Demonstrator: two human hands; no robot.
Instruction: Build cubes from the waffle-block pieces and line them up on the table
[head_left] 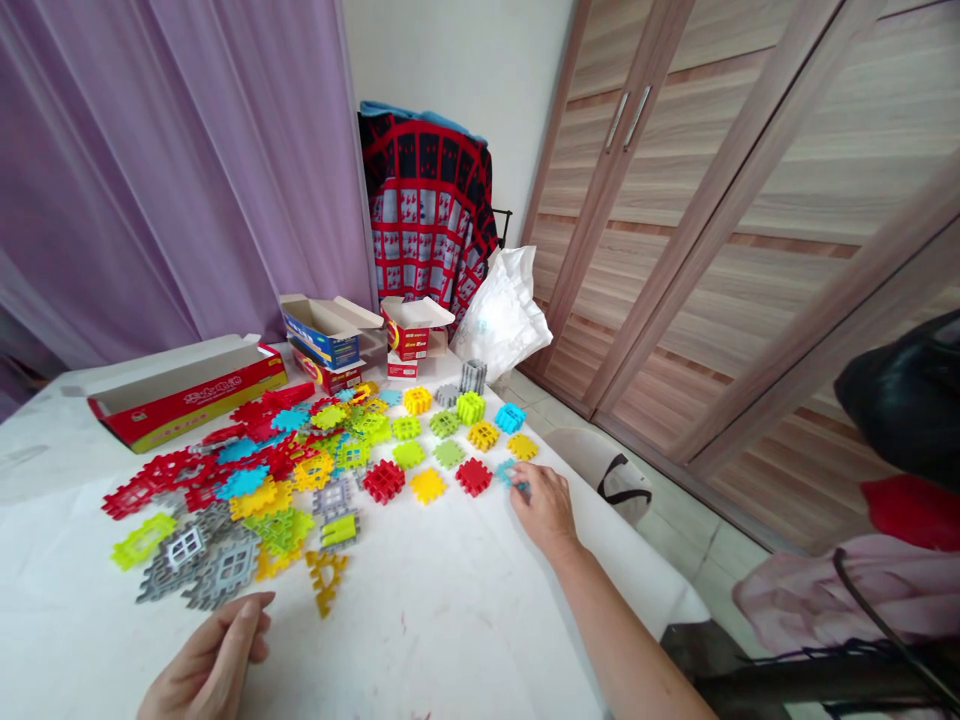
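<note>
My right hand [546, 507] reaches to the right side of the table, its fingertips closed on the edge of a light-blue notched building tile [504, 472]. Beside that tile lies a red tile [474, 477], and a yellow tile [428, 487] is further left. Low on the left, my left hand [214, 655] rests with thumb and curled fingers together; nothing shows in it. Just beyond it are grey window-frame pieces [225, 568] and a yellow triangular piece [326, 582]. Behind the right hand sit a yellow tile stack [523, 447] and a blue stack [510, 417].
A mixed pile of red pieces [161, 480] and other colours covers the table's left part. Open boxes stand at the back: a long red box [195, 395], a blue box [322, 335] and a small red box [409, 335]. A white plastic bag [506, 310] is beyond the far corner.
</note>
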